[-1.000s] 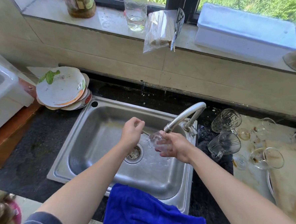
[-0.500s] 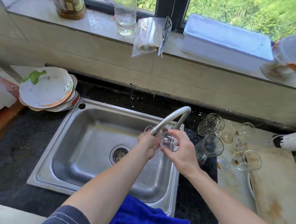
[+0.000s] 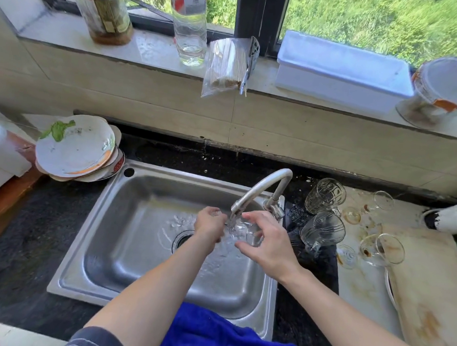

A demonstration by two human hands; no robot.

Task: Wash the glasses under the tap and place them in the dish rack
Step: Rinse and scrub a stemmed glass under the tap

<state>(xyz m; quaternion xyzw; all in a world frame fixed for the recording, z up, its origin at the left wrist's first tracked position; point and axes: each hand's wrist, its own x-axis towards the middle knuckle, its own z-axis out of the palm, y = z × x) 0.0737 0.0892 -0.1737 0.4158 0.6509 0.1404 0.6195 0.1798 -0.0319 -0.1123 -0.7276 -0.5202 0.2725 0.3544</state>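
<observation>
A small clear glass sits under the spout of the metal tap, with water running over it into the steel sink. My right hand grips the glass from the right. My left hand touches its left side, fingers curled at the rim. Several dirty glasses lie on the counter to the right: two patterned tumblers and stemmed glasses on their sides. No dish rack shows.
A stack of dirty plates rests at the sink's back left corner. A blue cloth hangs over the sink's front edge. A stained cutting board lies at the right. Bottles, a bag and a white box line the windowsill.
Water now runs over the glass and splashes into the sink. Both hands have stayed on the glass under the spout; the view has shifted slightly.
</observation>
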